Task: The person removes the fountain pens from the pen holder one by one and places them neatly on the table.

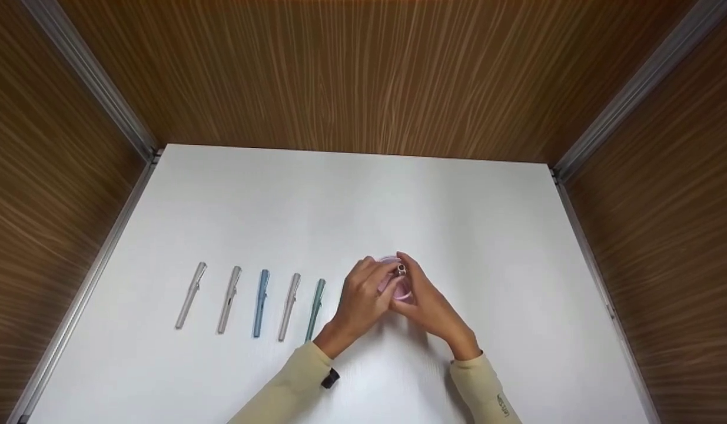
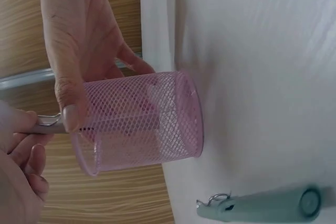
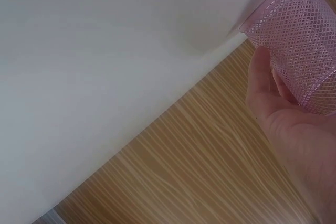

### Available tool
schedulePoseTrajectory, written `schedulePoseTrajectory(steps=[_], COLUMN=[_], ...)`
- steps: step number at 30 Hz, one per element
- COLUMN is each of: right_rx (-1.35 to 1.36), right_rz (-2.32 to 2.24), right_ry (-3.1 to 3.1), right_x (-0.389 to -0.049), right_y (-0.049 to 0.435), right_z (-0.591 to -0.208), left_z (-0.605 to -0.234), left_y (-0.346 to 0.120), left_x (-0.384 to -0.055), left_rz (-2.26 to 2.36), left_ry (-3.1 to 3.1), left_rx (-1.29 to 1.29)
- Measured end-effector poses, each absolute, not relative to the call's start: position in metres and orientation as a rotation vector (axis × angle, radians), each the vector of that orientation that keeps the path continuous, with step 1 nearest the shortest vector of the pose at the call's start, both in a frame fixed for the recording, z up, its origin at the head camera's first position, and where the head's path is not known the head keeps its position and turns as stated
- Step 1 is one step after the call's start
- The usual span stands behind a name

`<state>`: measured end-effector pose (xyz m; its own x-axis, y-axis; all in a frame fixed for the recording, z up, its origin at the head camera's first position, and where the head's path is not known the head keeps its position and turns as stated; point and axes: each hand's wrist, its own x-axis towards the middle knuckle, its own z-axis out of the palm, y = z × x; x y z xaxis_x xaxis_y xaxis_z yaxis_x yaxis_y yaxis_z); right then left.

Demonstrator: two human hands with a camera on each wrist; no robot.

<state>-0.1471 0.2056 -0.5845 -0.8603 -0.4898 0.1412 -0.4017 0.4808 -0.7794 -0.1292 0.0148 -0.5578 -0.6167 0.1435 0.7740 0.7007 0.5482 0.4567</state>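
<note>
A pink mesh pen holder (image 2: 139, 124) stands upright on the white table, its lower mesh showing in the right wrist view. My right hand (image 1: 431, 303) grips its side, with the thumb at the rim. From the other side my left hand (image 1: 363, 294) pinches a silver-grey pen (image 2: 47, 124) by its clip end. The pen's body reaches down inside the holder and shows faintly through the mesh. Beside the left wrist, a green pen (image 1: 317, 306) lies on the table, partly covered by the forearm in the head view.
Left of the hands, a blue pen (image 1: 261, 303) and several grey-white pens, among them one at the far left (image 1: 191, 295), lie in a spaced row on the white table (image 1: 351, 206). Wood-grain panels (image 1: 351, 76) enclose the back and sides.
</note>
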Motion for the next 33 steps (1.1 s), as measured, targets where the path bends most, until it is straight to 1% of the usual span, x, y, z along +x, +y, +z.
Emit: schedulePoseTrajectory(steps=[11, 17, 24, 33], right_rx=[-0.734, -0.701, -0.634, -0.587], right_rz=[-1.342, -1.330, -1.317, -1.350], right_ry=[2.612, 2.610, 2.642, 2.610], right_x=[-0.147, -0.147, -0.150, -0.156], right_y=[0.203, 0.203, 0.209, 0.217], right_z=[-0.583, -0.584, -0.585, -0.585], left_z=[-0.526, -0.517, -0.517, -0.530], left_y=[-0.003, -0.010, -0.014, -0.011], left_x=[-0.125, -0.125, -0.124, -0.119], left_rz=[-1.205, -1.231, -1.259, -1.258], left_ry=[-1.933, -1.884, -1.872, -2.087], left_rx=[-0.589, -0.546, -0.502, -0.355])
